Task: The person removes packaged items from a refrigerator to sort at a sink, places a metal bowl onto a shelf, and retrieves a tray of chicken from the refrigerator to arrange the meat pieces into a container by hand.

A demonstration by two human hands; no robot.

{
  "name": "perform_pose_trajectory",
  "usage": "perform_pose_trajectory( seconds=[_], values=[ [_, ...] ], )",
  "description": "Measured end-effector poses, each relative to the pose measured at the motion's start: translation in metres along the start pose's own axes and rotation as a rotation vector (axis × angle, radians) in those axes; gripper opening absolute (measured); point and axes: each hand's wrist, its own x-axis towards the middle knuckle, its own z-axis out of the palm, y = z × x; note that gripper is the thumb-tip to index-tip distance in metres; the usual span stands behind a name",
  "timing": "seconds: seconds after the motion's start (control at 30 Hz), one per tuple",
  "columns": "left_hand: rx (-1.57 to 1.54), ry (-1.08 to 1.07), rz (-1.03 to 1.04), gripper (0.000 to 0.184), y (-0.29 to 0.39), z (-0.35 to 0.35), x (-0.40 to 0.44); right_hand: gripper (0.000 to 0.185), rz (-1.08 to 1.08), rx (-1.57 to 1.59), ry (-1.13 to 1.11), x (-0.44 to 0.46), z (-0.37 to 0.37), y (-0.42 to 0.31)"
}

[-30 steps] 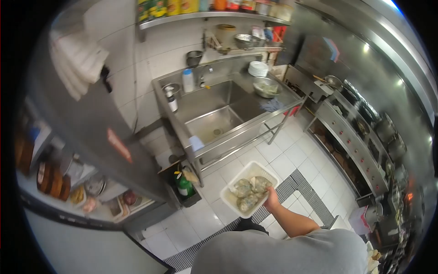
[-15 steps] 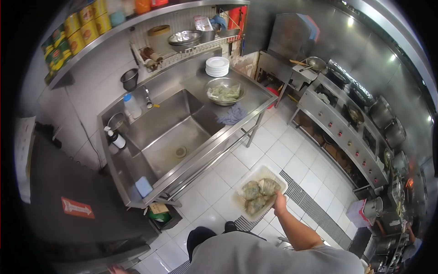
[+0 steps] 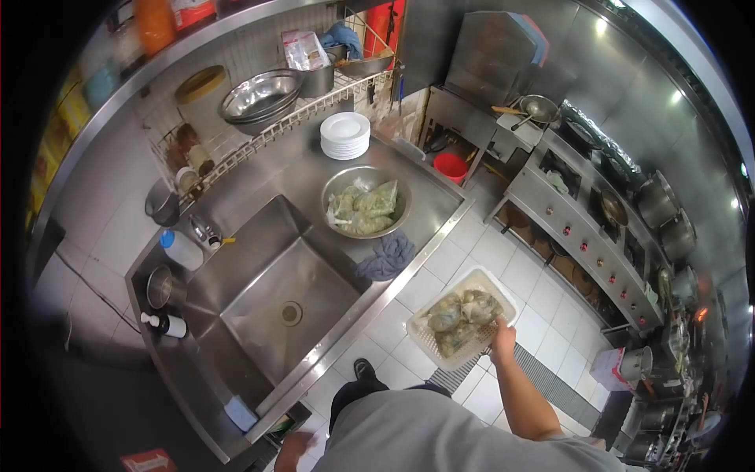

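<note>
Right hand [image 3: 504, 344]: fingers clamped on the white basket [image 3: 473, 347] at its right side, bags [image 3: 479, 307] inside, above floor [image 3: 422, 290] near the sink [image 3: 261, 316]. Left hand [image 3: 292, 449]: farther off, low; finger state undeterminable.

1. Grips with the right hand [image 3: 504, 346], with thumb [image 3: 501, 324] uppermost and most of the other fingers hidden from view.
2. Reaches forward with the bare right forearm [image 3: 521, 389], running back from the fingers toward the torso [image 3: 440, 433], with wrist [image 3: 503, 359] close behind them and elbow [image 3: 550, 429] farther back.
3. Holds the left hand [image 3: 294, 448] well apart, off to the left of the right fingers; too blurred to read finger pose.
</note>
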Motion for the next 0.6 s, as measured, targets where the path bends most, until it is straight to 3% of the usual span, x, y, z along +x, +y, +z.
perform_pose_trajectory(
  seconds=[0.03, 0.07, 0.1, 0.17, 0.23, 0.3, 0.4, 0.47, 0.53, 0.6],
  values=[
    [-0.655, -0.034, -0.38, 0.03, 0.038, -0.053, 0.071, 0.051, -0.035, 0.001, -0.029, 0.018, 0.0, -0.004],
    [-1.06, 0.016, -0.485, 0.025, 0.055, -0.084, 0.128, 0.049, -0.07, 0.002, -0.07, 0.035, 0.001, -0.01],
    [-1.013, 0.123, -0.311, 0.023, 0.098, -0.154, 0.183, 0.048, -0.085, 0.004, -0.028, 0.046, 0.011, -0.022],
    [-1.151, 0.274, -0.204, 0.026, 0.113, -0.201, 0.287, 0.047, -0.137, -0.062, -0.047, 0.078, 0.028, -0.045],
    [-0.973, 0.364, -0.252, 0.066, 0.116, -0.235, 0.38, 0.045, -0.21, -0.183, -0.077, 0.102, 0.058, -0.082],
    [-1.092, 0.49, -0.42, 0.084, 0.12, -0.25, 0.461, 0.042, -0.226, -0.251, -0.167, 0.134, 0.095, -0.12],
    [-0.968, 0.55, -0.555, 0.093, 0.128, -0.266, 0.529, 0.039, -0.251, -0.448, -0.393, 0.205, 0.154, -0.16],
    [-1.052, 0.619, -0.597, 0.091, 0.15, -0.279, 0.543, 0.039, -0.208, -0.521, -0.488, 0.24, 0.199, -0.192],
    [-1.1, 0.871, -0.611, 0.083, 0.143, -0.267, 0.549, 0.039, -0.154, -0.597, -0.583, 0.277, 0.246, -0.215],
    [-1.033, 0.876, -0.69, 0.079, 0.137, -0.267, 0.542, 0.039, -0.181, -0.931, -0.74, 0.314, 0.292, -0.228]
  ],
)
